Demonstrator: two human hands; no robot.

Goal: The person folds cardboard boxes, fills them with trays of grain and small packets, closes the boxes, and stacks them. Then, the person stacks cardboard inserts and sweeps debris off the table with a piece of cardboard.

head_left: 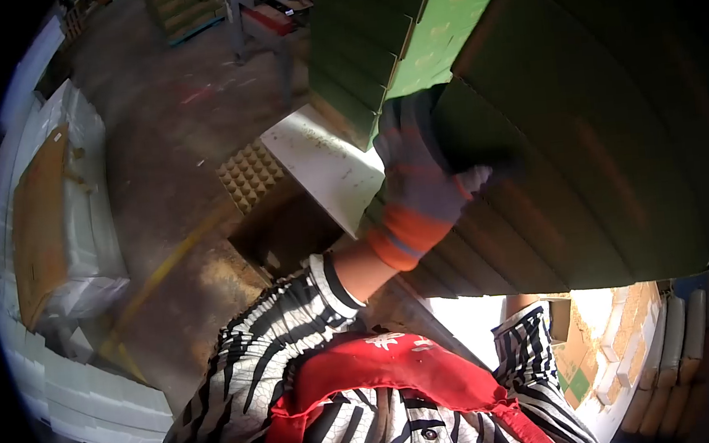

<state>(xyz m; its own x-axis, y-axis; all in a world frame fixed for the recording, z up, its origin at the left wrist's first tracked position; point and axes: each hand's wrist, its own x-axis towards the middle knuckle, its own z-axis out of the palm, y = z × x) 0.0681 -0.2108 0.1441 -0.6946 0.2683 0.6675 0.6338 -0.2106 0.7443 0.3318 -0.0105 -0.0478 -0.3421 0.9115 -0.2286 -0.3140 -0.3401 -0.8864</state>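
While the green cartons (583, 134) rise on the right, the gloved left hand (420, 165) lies against them, its grip unclear; they hide the right hand, its state untellable. Left stands an open brown box (288, 227).

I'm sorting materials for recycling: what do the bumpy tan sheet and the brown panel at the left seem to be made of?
The bumpy tan sheet looks like matte moulded pulp, from its regular peaks, though foam is possible. The brown panel looks like plain cardboard, judging by its flat, dull face; thin wood can't be ruled out.
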